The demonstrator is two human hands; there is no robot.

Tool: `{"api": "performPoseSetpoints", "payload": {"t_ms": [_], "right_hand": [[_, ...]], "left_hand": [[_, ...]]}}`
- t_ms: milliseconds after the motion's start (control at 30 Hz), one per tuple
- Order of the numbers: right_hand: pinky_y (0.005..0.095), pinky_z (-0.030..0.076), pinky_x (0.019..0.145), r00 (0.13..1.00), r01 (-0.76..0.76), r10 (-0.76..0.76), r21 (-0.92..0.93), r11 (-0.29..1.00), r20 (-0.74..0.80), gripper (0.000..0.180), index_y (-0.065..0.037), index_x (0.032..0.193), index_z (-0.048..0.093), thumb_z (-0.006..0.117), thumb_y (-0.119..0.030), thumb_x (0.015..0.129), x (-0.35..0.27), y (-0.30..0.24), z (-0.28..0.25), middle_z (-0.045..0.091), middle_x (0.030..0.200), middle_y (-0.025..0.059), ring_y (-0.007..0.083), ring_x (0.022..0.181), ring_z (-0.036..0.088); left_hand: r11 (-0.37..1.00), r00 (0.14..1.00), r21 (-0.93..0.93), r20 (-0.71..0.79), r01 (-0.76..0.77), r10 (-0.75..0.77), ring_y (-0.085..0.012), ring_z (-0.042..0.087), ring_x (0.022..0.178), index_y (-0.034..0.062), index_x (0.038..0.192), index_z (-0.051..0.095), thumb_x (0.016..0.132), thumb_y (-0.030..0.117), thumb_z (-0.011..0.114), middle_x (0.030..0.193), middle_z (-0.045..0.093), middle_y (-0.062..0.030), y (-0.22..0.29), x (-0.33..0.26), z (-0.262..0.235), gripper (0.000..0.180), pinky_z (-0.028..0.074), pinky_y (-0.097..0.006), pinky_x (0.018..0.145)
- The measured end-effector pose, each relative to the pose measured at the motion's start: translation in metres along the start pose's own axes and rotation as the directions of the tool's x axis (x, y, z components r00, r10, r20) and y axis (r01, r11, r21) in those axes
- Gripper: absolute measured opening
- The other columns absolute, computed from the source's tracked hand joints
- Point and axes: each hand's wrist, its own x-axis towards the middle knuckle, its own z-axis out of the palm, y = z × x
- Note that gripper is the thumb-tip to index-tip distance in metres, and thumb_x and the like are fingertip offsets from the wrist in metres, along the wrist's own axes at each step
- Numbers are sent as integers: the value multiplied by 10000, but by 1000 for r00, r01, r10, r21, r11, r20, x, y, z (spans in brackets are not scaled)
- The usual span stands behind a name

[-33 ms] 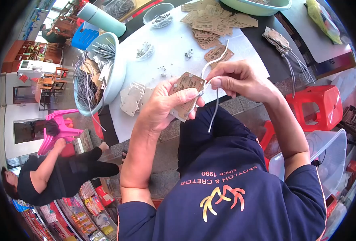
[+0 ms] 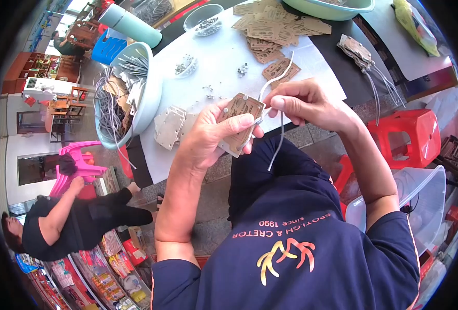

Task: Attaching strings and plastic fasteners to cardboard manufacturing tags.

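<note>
My left hand (image 2: pixel 212 128) is closed round a small brown printed cardboard piece (image 2: pixel 243 105), its thumb pressed across the front. Round metal studs show at the card's upper corners. Just right of it, my right hand (image 2: pixel 305 106) pinches a pale grey cord (image 2: pixel 276 150) close to the card's edge. One end of the cord curves up over the table, while another hangs down in front of my lap. How the cord passes through or round the card is hidden by my fingers. Nearby on the table lies a small stack of pale plates (image 2: pixel 170 126).
A white-covered table (image 2: pixel 213 62) carries loose brown cards (image 2: pixel 273 28), small metal parts (image 2: pixel 242 70) and clear bowls (image 2: pixel 203 23). At left stands a light-blue basin (image 2: pixel 154 90) of cords and cards. Corded cards (image 2: pixel 355 51) lie right; a red stool (image 2: pixel 407 137) stands beyond. A person (image 2: pixel 69 227) is at left.
The hanging cord end has shifted slightly, and my right hand has moved very little. The person at left has moved a bit. My left hand keeps its hold.
</note>
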Motion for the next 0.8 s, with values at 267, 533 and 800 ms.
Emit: {"api": "performPoseSetpoints", "payload": {"t_ms": [267,533,800], "right_hand": [[187,248,459,988,-42,92,354,934,-125,310,-22,966,671,590,-321,953,12,11,18,484,642,-57,13,508,352],[185,288,514,972,60,37,402,913,-230,210,-43,914,673,635,-250,918,19,14,22,532,680,-65,12,548,377],[213,455,730,977,99,0,454,885,-213,226,-41,931,679,649,-264,909,19,14,26,620,802,-17,53,744,553]], "left_hand": [[1000,1000,16,-13,-12,12,-143,611,542,-31,1152,560,840,175,676,784,653,-132,1,1,8,392,505,-240,516],[1000,999,-1,-40,-30,30,-157,616,546,-6,1172,558,828,131,677,785,652,-140,-1,1,5,389,512,-249,513],[999,999,-22,29,-38,38,-184,668,707,-3,1123,603,852,122,669,903,684,-139,-8,2,-6,306,551,-302,647]]}}
